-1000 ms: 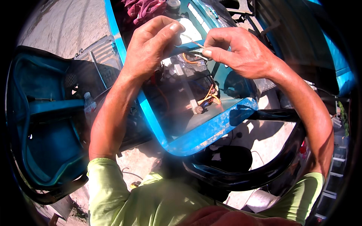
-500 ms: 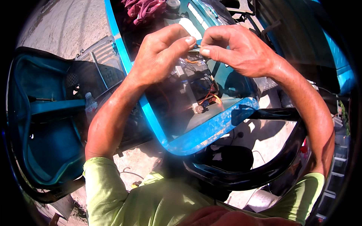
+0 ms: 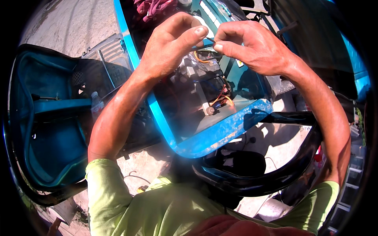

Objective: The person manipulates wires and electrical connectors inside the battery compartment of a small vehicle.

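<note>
My left hand (image 3: 173,45) and my right hand (image 3: 252,49) are raised over an open blue compartment (image 3: 162,133), fingers pinched on a thin dark wire (image 3: 210,40) that runs between them. Its ends are hidden in my fingers. Under my hands, orange wires (image 3: 223,98) and a grey bar with a knob (image 3: 209,110) lie among dark components inside the compartment. A crumpled dark pink cloth (image 3: 155,8) is at the compartment's far end.
A blue moulded tray (image 3: 51,145) stands at the left beside a plastic bottle (image 3: 96,104) and a grey ribbed plate (image 3: 108,59). A black curved tube (image 3: 295,165) passes below the compartment on the right. Blue body panels (image 3: 354,59) edge the upper right, and pale ground shows around.
My left hand moved toward the right and down, then rose again. My right hand has shifted slightly up. The thin wire stays between my fingers, and the view has shifted slightly.
</note>
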Available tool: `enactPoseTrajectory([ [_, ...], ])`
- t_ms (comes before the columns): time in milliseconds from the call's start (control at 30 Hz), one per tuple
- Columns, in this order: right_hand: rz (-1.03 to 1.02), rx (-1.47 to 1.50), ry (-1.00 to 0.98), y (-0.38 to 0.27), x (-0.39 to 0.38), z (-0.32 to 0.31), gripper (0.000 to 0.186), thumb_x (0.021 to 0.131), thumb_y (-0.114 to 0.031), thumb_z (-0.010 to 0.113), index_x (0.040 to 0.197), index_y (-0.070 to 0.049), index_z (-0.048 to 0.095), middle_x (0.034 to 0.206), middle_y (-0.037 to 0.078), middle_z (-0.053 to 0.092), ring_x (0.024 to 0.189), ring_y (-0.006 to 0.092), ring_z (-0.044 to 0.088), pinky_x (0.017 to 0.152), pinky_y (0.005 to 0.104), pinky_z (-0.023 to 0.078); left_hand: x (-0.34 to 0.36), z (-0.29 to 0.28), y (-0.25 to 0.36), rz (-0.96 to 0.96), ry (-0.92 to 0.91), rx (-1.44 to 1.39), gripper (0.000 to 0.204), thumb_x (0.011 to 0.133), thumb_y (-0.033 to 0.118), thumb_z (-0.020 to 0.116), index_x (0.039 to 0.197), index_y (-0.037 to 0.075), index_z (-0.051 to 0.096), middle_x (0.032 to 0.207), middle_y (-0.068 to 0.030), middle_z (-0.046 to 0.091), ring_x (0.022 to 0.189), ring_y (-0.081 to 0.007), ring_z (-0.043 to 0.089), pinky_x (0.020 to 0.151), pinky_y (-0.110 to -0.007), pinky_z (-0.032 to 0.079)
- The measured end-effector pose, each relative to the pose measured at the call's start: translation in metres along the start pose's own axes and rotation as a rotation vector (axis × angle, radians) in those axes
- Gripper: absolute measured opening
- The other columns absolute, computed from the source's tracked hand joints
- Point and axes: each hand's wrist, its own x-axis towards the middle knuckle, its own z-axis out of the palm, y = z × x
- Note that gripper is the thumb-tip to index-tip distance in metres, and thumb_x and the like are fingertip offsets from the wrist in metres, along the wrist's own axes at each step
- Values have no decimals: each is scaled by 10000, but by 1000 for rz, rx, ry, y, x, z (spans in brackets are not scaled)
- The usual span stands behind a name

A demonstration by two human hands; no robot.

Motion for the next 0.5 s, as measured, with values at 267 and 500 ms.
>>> enactPoseTrajectory([
  [267, -32, 31, 21, 4, 0, 5, 386, 1028, -387, 587, 1067, -21, 705, 933, 203, 703, 876, 329, 711, 828, 455, 575, 0, 1, -10, 210, -62, 111, 264, 1038, 270, 656, 1015, 7, 672, 835, -18, 644, 745, -90, 575, 668, -258, 485],
  [500, -50, 10, 45, 6, 0, 7, 404, 1026, -404, 597, 1041, -19, 715, 929, 198, 704, 866, 335, 713, 802, 452, 580, 1, 5, -6, 184, 7, 270, 366, 1051, 341, 613, 976, -7, 697, 743, -36, 636, 680, -107, 576, 610, -294, 471],
])
